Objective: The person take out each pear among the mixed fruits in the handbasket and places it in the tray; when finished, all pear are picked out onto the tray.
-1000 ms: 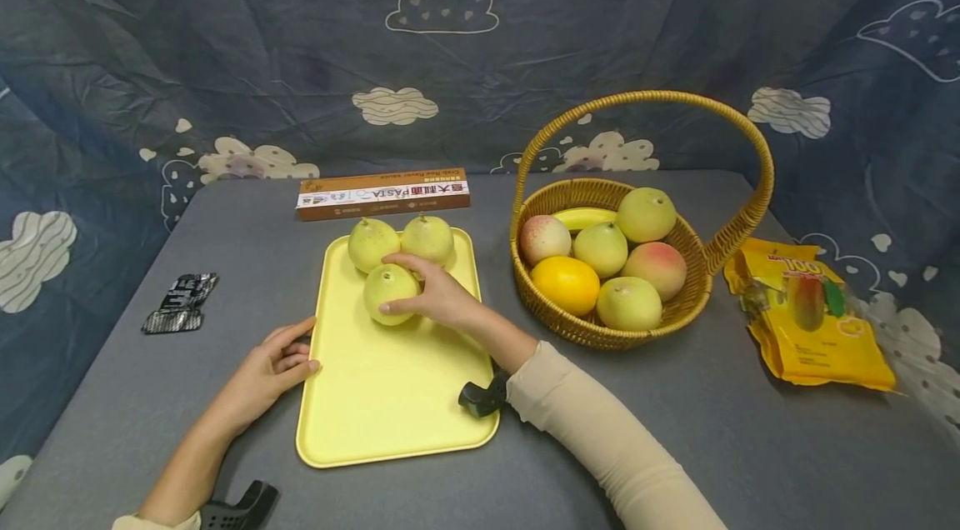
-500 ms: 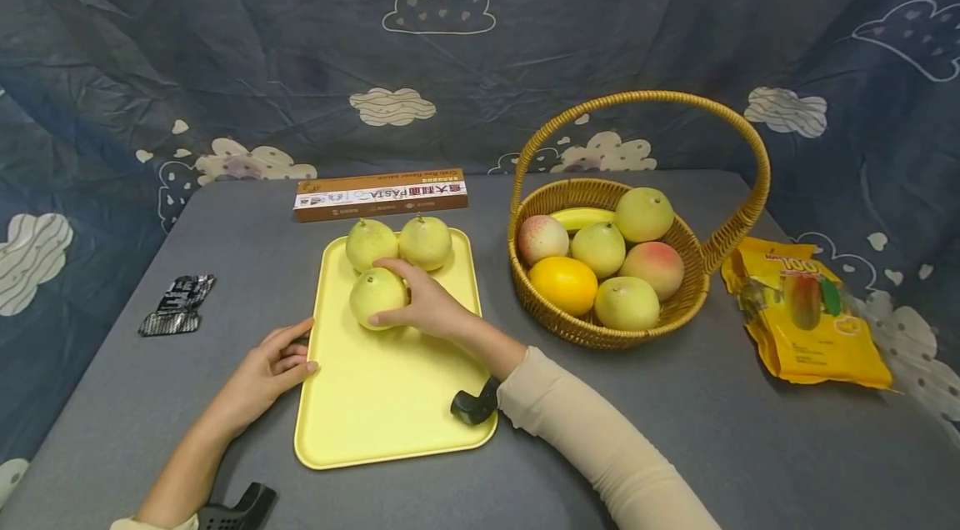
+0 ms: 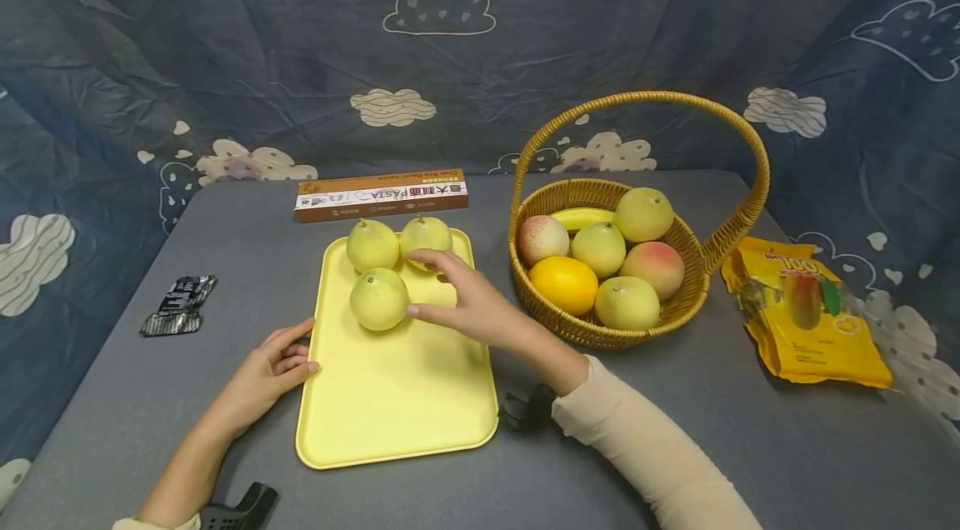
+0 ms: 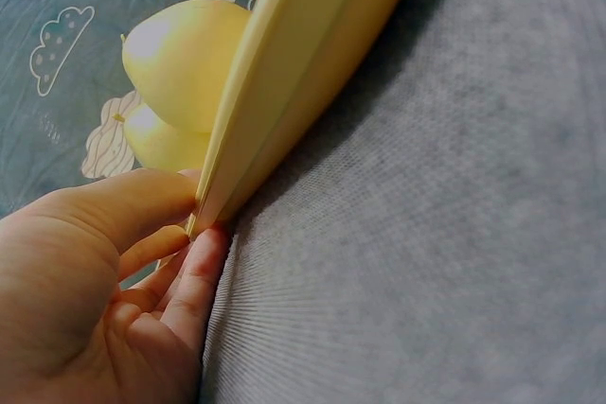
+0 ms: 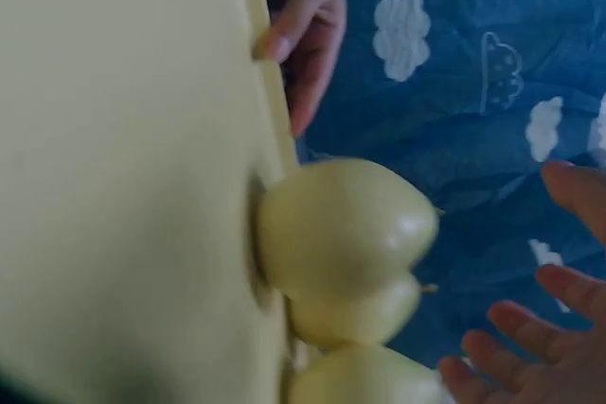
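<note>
My left hand (image 3: pixel 272 363) pinches the left rim of a yellow tray (image 3: pixel 390 422), thumb on the rim and fingers below it, as the left wrist view shows. Three round yellow-green pears with short stems are on the tray's far part. The front pear (image 3: pixel 379 299) stands alone in front of the back-left pear (image 3: pixel 372 245) and the back-right pear (image 3: pixel 424 237). To its right is my right hand (image 3: pixel 472 301), fingers spread and holding nothing. In the right wrist view those spread fingers (image 5: pixel 516 328) are apart from the pears.
A wicker basket (image 3: pixel 592 336) with a tall handle stands to the right, holding a banana, peaches, pears and an orange-yellow fruit. Behind the tray lies a pasta box (image 3: pixel 382 195). A black wrapper (image 3: pixel 180 305) lies left, a yellow snack bag (image 3: pixel 813 313) far right.
The right hand moved the front pear slightly left on the tray, then let it go and drew back to the right with fingers spread. The left hand stayed at the tray's rim.
</note>
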The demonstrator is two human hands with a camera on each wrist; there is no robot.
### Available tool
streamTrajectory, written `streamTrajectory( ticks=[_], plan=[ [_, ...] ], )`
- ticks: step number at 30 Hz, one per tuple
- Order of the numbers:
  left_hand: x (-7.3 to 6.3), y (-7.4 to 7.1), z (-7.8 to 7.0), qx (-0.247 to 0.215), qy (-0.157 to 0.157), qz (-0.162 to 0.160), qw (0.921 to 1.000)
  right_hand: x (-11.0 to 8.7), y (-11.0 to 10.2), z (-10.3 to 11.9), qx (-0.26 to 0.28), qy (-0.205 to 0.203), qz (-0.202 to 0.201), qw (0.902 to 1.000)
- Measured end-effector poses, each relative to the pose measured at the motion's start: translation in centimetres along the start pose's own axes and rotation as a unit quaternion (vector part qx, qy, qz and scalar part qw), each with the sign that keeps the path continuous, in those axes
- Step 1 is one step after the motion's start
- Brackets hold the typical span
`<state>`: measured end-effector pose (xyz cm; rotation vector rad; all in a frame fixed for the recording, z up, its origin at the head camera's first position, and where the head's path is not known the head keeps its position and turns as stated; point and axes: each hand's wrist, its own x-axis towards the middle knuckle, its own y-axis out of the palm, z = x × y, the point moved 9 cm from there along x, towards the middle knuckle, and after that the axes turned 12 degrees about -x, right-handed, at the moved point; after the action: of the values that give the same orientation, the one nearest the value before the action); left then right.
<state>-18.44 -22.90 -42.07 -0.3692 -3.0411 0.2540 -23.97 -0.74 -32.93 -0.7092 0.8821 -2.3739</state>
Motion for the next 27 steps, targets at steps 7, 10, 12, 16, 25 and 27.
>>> streamTrajectory(
  ticks=[7,10,12,16,25,27],
  plan=[
    [0.1,0.0,-0.1,-0.008,0.0,0.0,1.0,-4.0,-7.8,0.2,-0.042,-0.067,-0.125,0.9891],
    [0.1,0.0,0.1,-0.013,-0.008,0.001,0.9999,-5.7,-10.9,-0.7,-0.051,-0.056,-0.179,0.9809],
    [0.1,0.0,0.1,-0.013,-0.011,0.001,0.9999,-6.7,-12.9,-1.2,-0.043,-0.039,-0.213,0.9753],
    [0.2,-0.1,0.2,-0.014,-0.013,0.001,0.9998,-8.3,-16.1,-2.6,-0.027,0.008,-0.263,0.9643],
    [0.2,-0.1,0.4,-0.012,-0.01,0.002,0.9999,-10.6,-20.4,-7.3,-0.083,0.075,-0.332,0.9366],
    [0.2,-0.1,0.3,-0.01,-0.008,0.002,0.9999,-10.9,-20.9,-8.4,-0.078,0.088,-0.337,0.9341]
  ],
)
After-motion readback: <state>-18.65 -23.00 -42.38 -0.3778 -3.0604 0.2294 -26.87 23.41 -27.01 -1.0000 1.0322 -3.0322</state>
